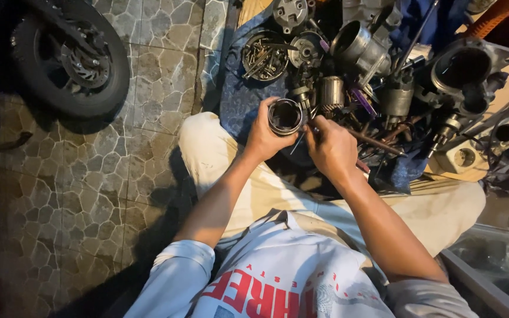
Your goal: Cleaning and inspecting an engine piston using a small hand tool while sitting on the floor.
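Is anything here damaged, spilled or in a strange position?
Nothing looks spilled or broken. The left hand holds a metal cylinder; the right hand works at it with a thin tool. Engine parts lie heaped, unsorted.

Thin tool (299,141) in the right hand (332,147): most of it buried in the grip, kind not readable. Left hand (263,138) covers the near wall of the metal cylinder (285,116); bore too dark to read. Beyond the grips, engine parts (384,70) overlap, top edge cuts them. Far left of the grips, scooter wheel (69,56) cropped by the frame.
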